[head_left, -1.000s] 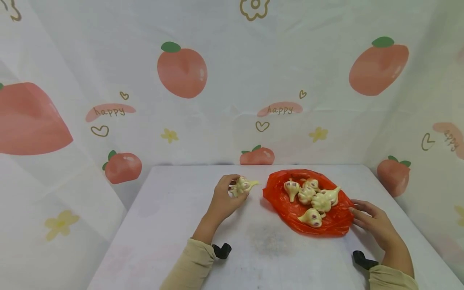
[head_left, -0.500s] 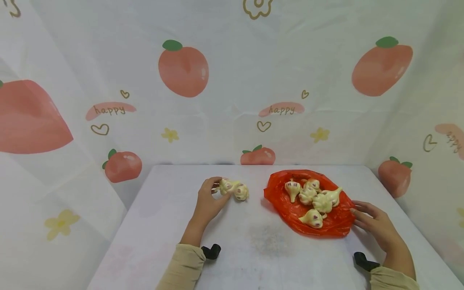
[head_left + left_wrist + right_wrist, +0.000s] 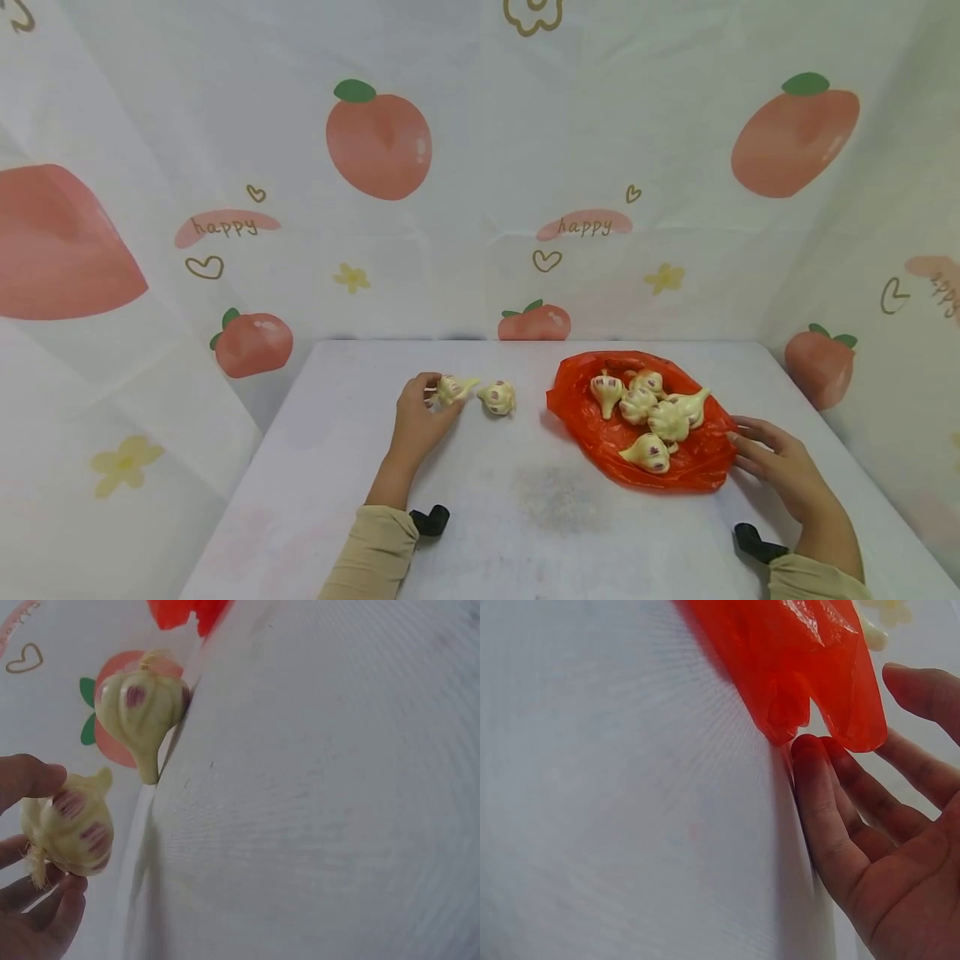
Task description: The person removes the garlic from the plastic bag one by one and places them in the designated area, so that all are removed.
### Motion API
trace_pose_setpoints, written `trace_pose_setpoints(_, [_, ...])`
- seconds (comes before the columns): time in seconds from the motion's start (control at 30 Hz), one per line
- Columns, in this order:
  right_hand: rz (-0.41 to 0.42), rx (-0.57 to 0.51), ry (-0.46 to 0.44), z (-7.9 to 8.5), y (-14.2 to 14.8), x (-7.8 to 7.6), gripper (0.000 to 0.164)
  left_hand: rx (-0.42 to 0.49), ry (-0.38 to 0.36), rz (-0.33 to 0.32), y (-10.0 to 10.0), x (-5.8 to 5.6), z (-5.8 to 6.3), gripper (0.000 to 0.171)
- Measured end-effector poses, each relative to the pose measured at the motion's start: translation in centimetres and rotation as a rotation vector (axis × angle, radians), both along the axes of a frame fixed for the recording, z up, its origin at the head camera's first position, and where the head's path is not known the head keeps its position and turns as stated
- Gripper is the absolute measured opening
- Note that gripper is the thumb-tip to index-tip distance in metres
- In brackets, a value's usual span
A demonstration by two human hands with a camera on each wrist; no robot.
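My left hand (image 3: 420,421) pinches a cream garlic bulb (image 3: 452,390) with purple patches, its stem pointing right. The left wrist view shows the thumb on one side of this bulb (image 3: 73,825) and fingertips on the other. Just right of it, a second garlic bulb (image 3: 498,398) lies on the table. At the right stands a red plastic bag (image 3: 600,450), rolled open, with several garlic bulbs (image 3: 667,421) inside. My right hand (image 3: 780,467) is at the bag's right edge, fingers extended. In the right wrist view its fingertips meet the red plastic (image 3: 780,705), thumb apart.
The white table (image 3: 480,533) reaches back to a fruit-printed cloth backdrop (image 3: 465,250), which also hangs along both sides. A black wrist mount (image 3: 431,521) sits at the left cuff, another black mount (image 3: 759,543) at the right.
My left hand has moved left with its garlic bulb. The second bulb on the table now shows uncovered, right of that hand. The right hand and the bag have hardly moved.
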State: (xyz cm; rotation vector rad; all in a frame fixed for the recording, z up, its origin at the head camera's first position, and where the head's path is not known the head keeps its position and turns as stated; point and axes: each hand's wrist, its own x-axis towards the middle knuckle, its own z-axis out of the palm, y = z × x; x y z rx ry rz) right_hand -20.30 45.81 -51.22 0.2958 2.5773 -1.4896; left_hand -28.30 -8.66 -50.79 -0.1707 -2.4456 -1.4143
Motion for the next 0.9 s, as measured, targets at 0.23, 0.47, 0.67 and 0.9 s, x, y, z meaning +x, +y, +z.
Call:
trace_pose_setpoints(0.23, [-0.002,0.016,-0.008,-0.2,0.1,-0.1,0.084,-0.015,-0.072,0.015,0.0,-0.2,-0.6,0.048])
trace_pose_setpoints(0.47, [0.000,0.025,-0.002,-0.3,0.2,-0.1,0.084,-0.029,-0.104,0.023,0.0,-0.4,-1.1,0.050])
trace_pose_setpoints(0.67, [0.000,0.015,0.002,-0.3,0.1,-0.1,0.084,-0.024,-0.112,0.020,0.0,-0.4,-1.1,0.049])
trace_pose_setpoints(0.9, [0.001,0.015,0.010,-0.3,0.1,-0.1,0.083,-0.024,-0.122,0.019,-0.1,-0.3,-1.1,0.053])
